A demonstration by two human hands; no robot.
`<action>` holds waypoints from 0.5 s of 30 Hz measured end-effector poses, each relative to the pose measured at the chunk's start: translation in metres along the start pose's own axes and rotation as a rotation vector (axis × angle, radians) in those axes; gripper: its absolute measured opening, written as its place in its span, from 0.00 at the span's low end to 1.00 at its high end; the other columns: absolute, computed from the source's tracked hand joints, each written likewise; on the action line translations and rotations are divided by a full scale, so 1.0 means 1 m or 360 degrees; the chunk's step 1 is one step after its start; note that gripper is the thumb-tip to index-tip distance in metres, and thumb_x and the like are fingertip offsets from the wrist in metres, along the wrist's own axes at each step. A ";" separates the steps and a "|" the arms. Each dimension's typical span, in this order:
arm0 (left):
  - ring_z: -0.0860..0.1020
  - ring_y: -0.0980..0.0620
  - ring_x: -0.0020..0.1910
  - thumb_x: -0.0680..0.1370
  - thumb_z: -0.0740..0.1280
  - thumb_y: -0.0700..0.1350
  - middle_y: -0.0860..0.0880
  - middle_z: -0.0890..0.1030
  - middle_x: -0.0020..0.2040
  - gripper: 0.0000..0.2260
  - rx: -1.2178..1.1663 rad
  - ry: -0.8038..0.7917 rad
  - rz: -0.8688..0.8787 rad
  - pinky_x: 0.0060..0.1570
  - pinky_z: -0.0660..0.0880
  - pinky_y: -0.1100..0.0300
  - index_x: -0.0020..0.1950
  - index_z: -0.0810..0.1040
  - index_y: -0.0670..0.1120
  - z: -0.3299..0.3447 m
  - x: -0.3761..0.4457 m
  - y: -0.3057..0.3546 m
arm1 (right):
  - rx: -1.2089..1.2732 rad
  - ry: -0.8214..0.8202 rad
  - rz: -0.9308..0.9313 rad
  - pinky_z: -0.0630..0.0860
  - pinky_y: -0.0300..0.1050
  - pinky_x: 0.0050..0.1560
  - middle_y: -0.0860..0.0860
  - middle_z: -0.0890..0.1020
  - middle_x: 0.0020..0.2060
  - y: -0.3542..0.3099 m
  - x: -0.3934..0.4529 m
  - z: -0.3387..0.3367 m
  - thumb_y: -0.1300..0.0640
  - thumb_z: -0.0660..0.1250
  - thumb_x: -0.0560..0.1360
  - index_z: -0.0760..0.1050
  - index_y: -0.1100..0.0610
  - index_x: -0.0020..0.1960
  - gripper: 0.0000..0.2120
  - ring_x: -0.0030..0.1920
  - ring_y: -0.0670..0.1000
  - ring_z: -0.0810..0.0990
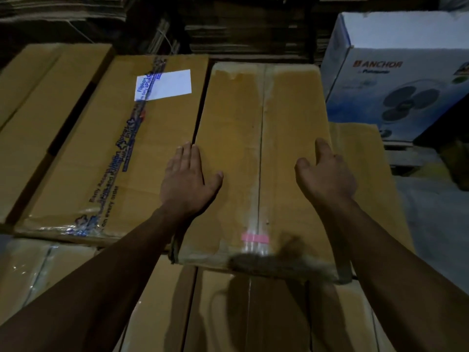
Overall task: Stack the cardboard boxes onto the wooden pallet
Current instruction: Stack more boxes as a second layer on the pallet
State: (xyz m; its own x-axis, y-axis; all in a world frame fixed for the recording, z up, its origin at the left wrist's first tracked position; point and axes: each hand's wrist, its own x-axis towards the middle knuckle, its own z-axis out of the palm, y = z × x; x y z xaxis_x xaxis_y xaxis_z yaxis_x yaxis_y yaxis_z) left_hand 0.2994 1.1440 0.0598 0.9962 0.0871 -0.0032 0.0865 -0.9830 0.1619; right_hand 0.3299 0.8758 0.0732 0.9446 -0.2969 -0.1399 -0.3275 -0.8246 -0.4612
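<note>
Across a dim storeroom, cardboard boxes lie packed side by side as one rough surface. At centre sits a plain taped box (261,158) with a pink sticker (255,238) at its 6 o'clock edge; it rests on a lower layer of boxes (228,313) running off the bottom of view. The left hand (186,179) lies flat and open, fingers straight, on that box's 9 o'clock edge, beside a printed box (121,153) bearing a white label (163,85). The right hand (327,174) is at its 3 o'clock edge, fingers loosely curled; whether it touches or grips the edge is unclear. At 2 o'clock stands a blue-and-white fan carton (396,80), cut off at the right. Flattened cardboard stacks (248,29) fill the 12 o'clock background, dark and hard to read. No wooden pallet can be made out beneath the boxes.
</note>
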 end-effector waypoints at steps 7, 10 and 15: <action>0.48 0.47 0.80 0.78 0.47 0.69 0.43 0.49 0.81 0.41 -0.0007 0.0001 0.0023 0.77 0.48 0.50 0.80 0.50 0.41 0.001 -0.002 -0.003 | -0.0077 -0.0092 -0.0025 0.70 0.57 0.58 0.60 0.68 0.70 -0.003 -0.004 -0.005 0.41 0.53 0.80 0.50 0.45 0.81 0.31 0.62 0.64 0.74; 0.48 0.46 0.80 0.78 0.48 0.69 0.43 0.50 0.81 0.41 -0.0029 -0.0019 0.0012 0.77 0.49 0.49 0.80 0.51 0.41 -0.002 -0.001 -0.003 | -0.0164 -0.0161 -0.0050 0.71 0.57 0.57 0.60 0.61 0.75 -0.003 -0.007 -0.007 0.39 0.50 0.82 0.46 0.46 0.82 0.31 0.64 0.65 0.73; 0.45 0.46 0.80 0.78 0.57 0.68 0.43 0.46 0.81 0.42 -0.0109 -0.0239 0.0001 0.77 0.46 0.48 0.81 0.47 0.41 -0.014 0.002 -0.003 | -0.0504 -0.0297 -0.0217 0.56 0.64 0.74 0.56 0.37 0.81 0.011 -0.043 -0.009 0.40 0.43 0.84 0.40 0.51 0.82 0.31 0.80 0.62 0.45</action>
State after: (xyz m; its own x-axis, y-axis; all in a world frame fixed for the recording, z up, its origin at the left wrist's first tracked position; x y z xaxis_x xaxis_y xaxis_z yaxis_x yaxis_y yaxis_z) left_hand 0.3014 1.1496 0.0736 0.9871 0.0564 -0.1499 0.0901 -0.9692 0.2290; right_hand 0.2854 0.8753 0.0817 0.9580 -0.1061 -0.2663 -0.1619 -0.9669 -0.1974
